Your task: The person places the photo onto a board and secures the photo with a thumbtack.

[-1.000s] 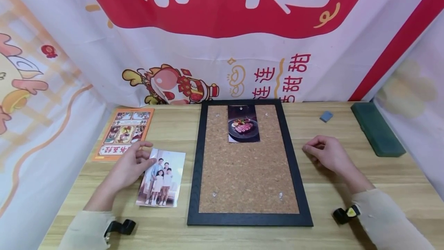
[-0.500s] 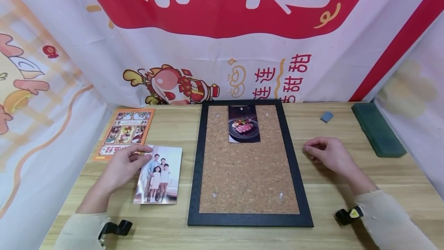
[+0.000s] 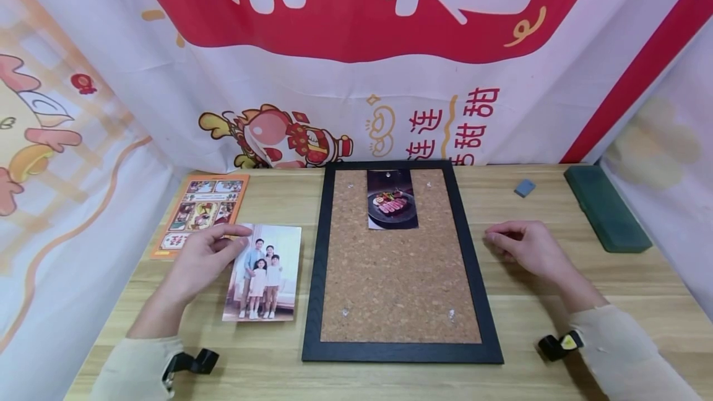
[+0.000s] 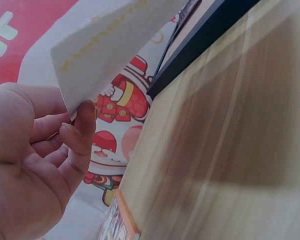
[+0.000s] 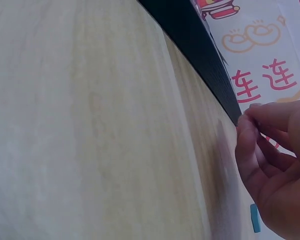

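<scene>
In the head view a glossy family photo [image 3: 264,277] hangs from my left hand [image 3: 203,258], pinched by thumb and fingers at its upper left corner. Its white back with faint yellow lettering faces the left wrist camera. A shadow lies on the tabletop beneath it. To the right is a black-framed cork board [image 3: 398,283], with a food photo [image 3: 390,203] pinned at its top centre. Beyond the board's right edge is my right hand [image 3: 526,246], thumb and index fingertips together. Nothing shows between those fingertips in the right wrist view.
Clear pins [image 3: 452,314] sit near the cork's corners. An orange booklet [image 3: 200,209] lies behind my left hand. A small blue block [image 3: 524,188] and a dark green case [image 3: 607,209] lie at the back right. A printed cloth [image 3: 356,104] hangs behind the table.
The photo has come up off the table in my left hand, shifting first slightly left, then right toward the board, and now faces the head camera more squarely. My right hand stays nearly still.
</scene>
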Tool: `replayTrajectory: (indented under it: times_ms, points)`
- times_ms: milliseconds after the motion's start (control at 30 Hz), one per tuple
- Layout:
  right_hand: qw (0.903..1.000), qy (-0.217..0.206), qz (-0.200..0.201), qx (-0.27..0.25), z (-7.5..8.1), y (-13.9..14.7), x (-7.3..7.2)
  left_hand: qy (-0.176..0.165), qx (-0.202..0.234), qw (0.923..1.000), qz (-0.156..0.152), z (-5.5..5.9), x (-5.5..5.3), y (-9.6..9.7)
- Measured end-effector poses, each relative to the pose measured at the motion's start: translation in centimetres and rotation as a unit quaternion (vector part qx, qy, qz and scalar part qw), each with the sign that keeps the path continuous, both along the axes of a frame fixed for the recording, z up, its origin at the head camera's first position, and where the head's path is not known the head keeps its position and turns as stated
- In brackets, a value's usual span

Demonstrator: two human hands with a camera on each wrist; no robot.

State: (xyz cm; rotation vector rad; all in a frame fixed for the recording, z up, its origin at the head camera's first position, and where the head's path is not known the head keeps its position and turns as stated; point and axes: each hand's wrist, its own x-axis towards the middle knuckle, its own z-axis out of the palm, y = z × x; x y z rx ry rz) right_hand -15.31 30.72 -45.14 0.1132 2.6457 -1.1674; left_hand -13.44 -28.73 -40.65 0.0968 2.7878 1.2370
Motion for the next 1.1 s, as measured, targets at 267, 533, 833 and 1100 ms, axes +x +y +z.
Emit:
replayTrajectory:
  times_ms: [267, 533, 833, 1100]
  points:
    - [0.9985, -0.03, -0.013, -0.044, -0.1, -0.1, 0.0, -0.014, 0.024, 0.9996, -0.006, 0.0, -0.2, 1.1]
    - [0.997, -0.021, -0.019, -0.073, -0.2, -0.2, 0.0, -0.044, 0.04, 0.9982, -0.006, -0.6, -0.4, 2.4]
    - [0.998, -0.004, -0.007, -0.063, -0.3, -0.1, 0.2, -0.052, 0.06, 0.9968, -0.015, -0.5, -0.7, 3.9]
    - [0.9961, 0.003, -0.006, -0.088, -0.4, -0.1, 0.1, -0.05, 0.079, 0.9947, -0.042, -0.9, -1.1, 5.3]
